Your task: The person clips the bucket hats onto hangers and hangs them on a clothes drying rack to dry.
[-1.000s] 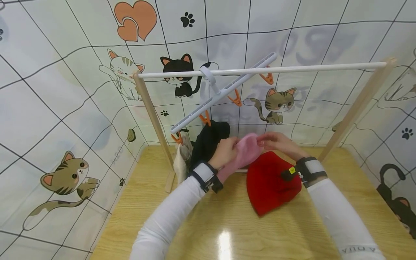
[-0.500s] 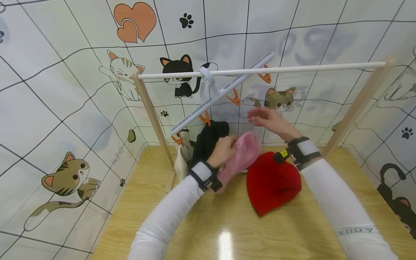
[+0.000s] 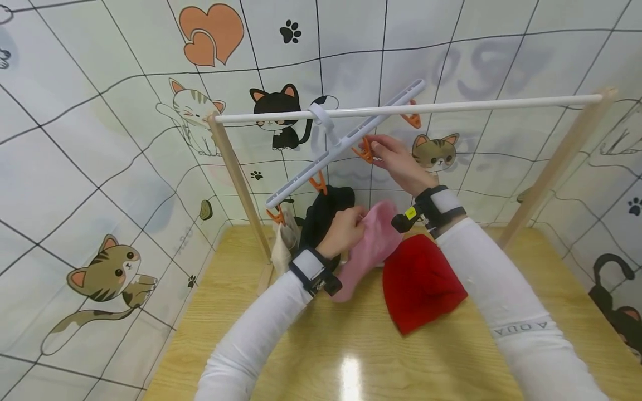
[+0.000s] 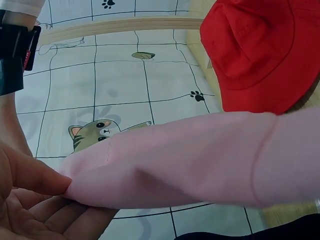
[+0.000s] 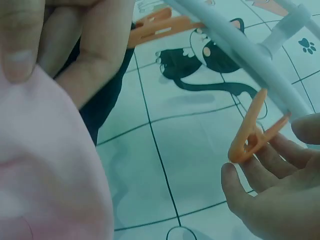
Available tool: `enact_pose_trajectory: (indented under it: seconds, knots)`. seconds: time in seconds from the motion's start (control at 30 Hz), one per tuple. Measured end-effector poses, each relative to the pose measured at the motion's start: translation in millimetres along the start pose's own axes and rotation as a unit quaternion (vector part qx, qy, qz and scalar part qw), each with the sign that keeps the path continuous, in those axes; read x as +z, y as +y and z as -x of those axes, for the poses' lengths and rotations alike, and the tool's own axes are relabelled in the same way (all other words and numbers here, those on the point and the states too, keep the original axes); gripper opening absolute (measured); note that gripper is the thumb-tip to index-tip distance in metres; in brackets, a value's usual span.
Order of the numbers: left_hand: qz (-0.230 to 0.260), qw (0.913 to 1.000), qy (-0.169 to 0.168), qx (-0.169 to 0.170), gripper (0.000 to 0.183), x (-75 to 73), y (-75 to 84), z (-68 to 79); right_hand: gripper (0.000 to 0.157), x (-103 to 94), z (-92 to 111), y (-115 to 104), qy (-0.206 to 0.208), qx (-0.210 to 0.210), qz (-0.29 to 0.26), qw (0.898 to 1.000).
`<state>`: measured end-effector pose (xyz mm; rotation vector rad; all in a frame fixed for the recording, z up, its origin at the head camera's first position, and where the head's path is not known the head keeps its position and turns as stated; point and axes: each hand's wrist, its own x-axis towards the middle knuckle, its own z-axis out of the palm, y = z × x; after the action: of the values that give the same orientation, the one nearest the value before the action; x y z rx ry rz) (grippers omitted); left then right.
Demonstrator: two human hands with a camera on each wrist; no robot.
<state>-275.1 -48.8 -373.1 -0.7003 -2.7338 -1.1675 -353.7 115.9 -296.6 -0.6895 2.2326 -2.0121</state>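
A pink cloth hat point(image 3: 373, 234) hangs from my left hand point(image 3: 345, 231), thumb and fingers pinching its edge. In the left wrist view the pink cloth stretches right from the fingertips. My right hand point(image 3: 401, 164) is raised to an orange clip point(image 5: 252, 132) under the pale blue hanger point(image 3: 346, 142). Its fingers reach beside and behind the clip, fingertips right at it. The hanger hooks over the white rod point(image 3: 476, 106). A red hat point(image 3: 421, 284) lies on the table, right of the pink one.
A black cloth item point(image 3: 326, 214) and a beige one point(image 3: 285, 239) hang from clips at the hanger's left. Another orange clip point(image 3: 412, 118) hangs at its right end. Wooden posts point(image 3: 241, 184) hold the rod above the wooden table point(image 3: 311, 356), before a cat-print backdrop.
My right hand has left the pink hat and moved up and left to the orange clip. The left hand stays on the hat, which now hangs lower from it.
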Motion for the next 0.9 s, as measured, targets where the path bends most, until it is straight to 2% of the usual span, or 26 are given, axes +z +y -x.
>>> enact_pose_trajectory:
  seconds: [0.17, 0.27, 0.4, 0.5, 0.67, 0.9]
  knots:
    - [-0.001, 0.9999, 0.009, 0.007, 0.02, -2.4, -1.8, 0.0, 0.037, 5.8, -1.2, -2.2, 0.026, 0.0, 0.016, 1.0]
    - [-0.005, 0.9997, 0.019, 0.016, 0.019, -4.0, -1.6, 0.2, 0.034, 5.0, 0.9, -2.2, 0.026, -0.001, 0.01, 1.0]
    - [-0.012, 0.9994, 0.025, 0.019, 0.019, -4.5, -1.9, -0.3, 0.034, 0.7, 5.7, 0.3, -0.012, -0.008, -0.012, 1.0]
    - [-0.02, 0.9992, 0.029, 0.021, 0.019, -3.9, -2.8, -2.2, 0.036, -2.6, 7.5, 4.4, -0.056, -0.015, -0.033, 0.998]
    - [-0.021, 0.9986, 0.041, 0.027, 0.018, -3.5, -4.0, -5.4, 0.043, -4.4, 5.5, 12.5, -0.129, -0.036, -0.074, 0.988]
    - [-0.021, 0.9984, 0.048, 0.022, 0.018, -9.5, -2.7, -3.1, 0.04, -1.6, 5.9, 22.2, -0.149, -0.052, -0.122, 0.98]
